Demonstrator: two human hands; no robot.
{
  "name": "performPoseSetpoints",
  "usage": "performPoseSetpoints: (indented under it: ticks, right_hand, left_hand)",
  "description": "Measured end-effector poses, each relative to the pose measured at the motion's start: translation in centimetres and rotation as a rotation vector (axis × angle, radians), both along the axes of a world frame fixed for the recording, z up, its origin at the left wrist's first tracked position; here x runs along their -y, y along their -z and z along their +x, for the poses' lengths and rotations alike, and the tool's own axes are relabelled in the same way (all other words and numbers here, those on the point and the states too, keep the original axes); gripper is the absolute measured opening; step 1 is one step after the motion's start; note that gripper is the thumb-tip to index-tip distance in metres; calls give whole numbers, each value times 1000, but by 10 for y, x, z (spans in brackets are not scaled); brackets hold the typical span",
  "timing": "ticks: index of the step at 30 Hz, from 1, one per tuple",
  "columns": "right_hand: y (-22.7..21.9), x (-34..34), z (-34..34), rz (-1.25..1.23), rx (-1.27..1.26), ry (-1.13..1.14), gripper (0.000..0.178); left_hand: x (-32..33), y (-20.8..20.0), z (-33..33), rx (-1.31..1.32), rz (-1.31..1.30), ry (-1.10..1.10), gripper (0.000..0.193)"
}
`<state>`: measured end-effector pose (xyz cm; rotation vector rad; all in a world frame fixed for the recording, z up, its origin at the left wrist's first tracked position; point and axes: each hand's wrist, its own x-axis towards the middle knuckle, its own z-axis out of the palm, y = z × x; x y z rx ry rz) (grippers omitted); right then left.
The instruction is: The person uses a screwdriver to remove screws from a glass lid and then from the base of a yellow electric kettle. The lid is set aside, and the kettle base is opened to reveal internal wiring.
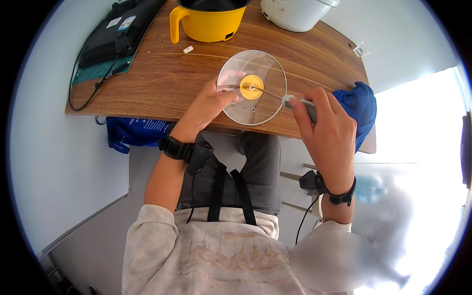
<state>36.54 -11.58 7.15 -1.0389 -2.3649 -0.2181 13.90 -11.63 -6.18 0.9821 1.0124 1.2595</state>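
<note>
A round glass lid [268, 66] with a thin metal rim is held up over the near part of the table. At its middle is a yellow round knob [244, 93] with a screw hole in its centre. My left hand [216, 101] grips the lid by its left edge, the thumb in front and the fingers seen through the glass behind. In my right hand [324, 123] is a screwdriver [309, 108] with a grey and white handle. Its thin shaft points left, and the tip meets the centre of the knob. A small metal-ringed vent hole sits lower in the glass.
On the wooden table [172, 93] stand a yellow pot [209, 24] and a white appliance [297, 14]. A small white piece [188, 49] lies near the pot. At left a black device [110, 37] with a cable rests on a green mat [93, 73]. Blue cloth [361, 108] hangs at the right edge.
</note>
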Motion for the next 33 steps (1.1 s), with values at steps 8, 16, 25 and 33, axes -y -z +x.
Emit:
performPoseSetpoints:
  ticks: [8, 16, 25, 33]
  right_hand:
    - [-5, -6, 2, -124, -80, -78, 20]
    - [-14, -17, 4, -185, -62, -46, 20]
    - [-13, -13, -4, -121, 44, -29, 24]
    - [-21, -11, -8, -190, -63, -143, 25]
  left_hand:
    - [1, -1, 0, -11, -4, -18, 53]
    - [0, 0, -2, -12, -32, -7, 50]
    - [1, -1, -1, -43, 6, -7, 51]
    - [3, -12, 1, -122, -35, -23, 50]
